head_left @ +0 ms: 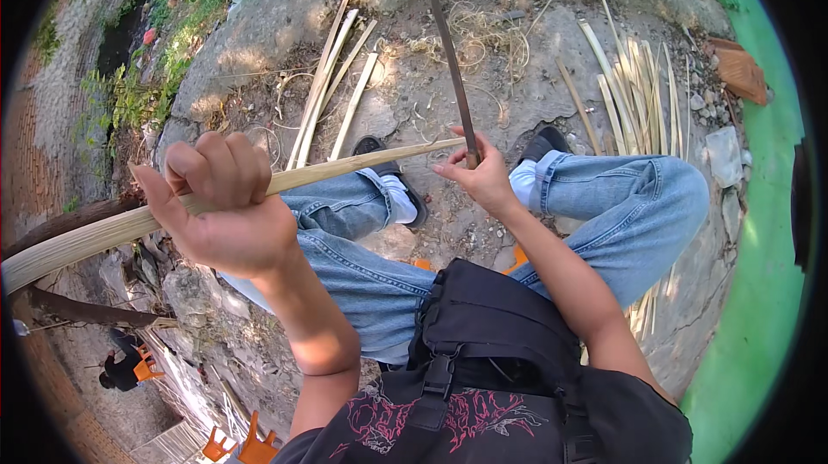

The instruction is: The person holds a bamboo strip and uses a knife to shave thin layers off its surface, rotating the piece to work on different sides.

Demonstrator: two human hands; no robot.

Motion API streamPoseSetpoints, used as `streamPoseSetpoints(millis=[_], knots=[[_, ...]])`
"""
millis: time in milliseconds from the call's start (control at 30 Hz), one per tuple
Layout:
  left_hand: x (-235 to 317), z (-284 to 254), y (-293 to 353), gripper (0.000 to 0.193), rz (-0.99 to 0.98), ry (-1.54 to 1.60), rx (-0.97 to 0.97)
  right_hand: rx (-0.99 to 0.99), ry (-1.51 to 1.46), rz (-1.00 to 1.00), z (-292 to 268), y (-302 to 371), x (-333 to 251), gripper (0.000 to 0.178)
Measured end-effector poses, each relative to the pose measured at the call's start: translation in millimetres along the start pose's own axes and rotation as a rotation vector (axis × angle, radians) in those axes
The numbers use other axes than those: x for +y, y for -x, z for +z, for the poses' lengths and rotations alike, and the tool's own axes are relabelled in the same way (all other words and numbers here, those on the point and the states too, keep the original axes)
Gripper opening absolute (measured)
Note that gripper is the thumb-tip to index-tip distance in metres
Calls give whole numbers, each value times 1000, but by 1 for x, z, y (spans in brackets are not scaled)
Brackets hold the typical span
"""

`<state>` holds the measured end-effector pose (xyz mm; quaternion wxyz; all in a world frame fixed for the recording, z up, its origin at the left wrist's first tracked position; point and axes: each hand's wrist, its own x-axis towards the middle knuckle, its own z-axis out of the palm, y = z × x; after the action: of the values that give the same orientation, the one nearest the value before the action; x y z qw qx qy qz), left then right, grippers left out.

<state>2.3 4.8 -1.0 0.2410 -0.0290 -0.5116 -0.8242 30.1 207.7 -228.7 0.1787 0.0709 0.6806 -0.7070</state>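
Note:
A long pale bamboo strip [336,172] runs from the left rim of the view to a spot beside the knife. My left hand [226,205] is closed around it, knuckles up, with the thumb stretched out to the left. In my right hand [480,172] is a long, narrow, dark-bladed knife [450,63], its blade pointing away from me. The fingers wrap its short handle, and the thin tip of the strip reaches the blade's base there. Whether the edge touches the strip, I cannot tell.
Split bamboo strips [323,84] lie on the ground ahead, and a larger bundle [638,97] lies to the right. Curly shavings [483,37] are scattered between them. A brick [738,72] sits by the green wall [768,205]. Far left, a person [121,365] is near orange chairs [250,442].

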Motion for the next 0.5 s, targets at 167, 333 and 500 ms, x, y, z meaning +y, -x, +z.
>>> streamPoseSetpoints(millis=[167,333,500], knots=[[-3,6,7,52,-48,31,-69,130,-117,-127,8,0,-1,80],[-5,7,9,52,-84,68,-94,129,-113,-91,4,-1,9,75],[-5,5,9,52,-103,104,-143,153,-80,-105,7,1,2,67]])
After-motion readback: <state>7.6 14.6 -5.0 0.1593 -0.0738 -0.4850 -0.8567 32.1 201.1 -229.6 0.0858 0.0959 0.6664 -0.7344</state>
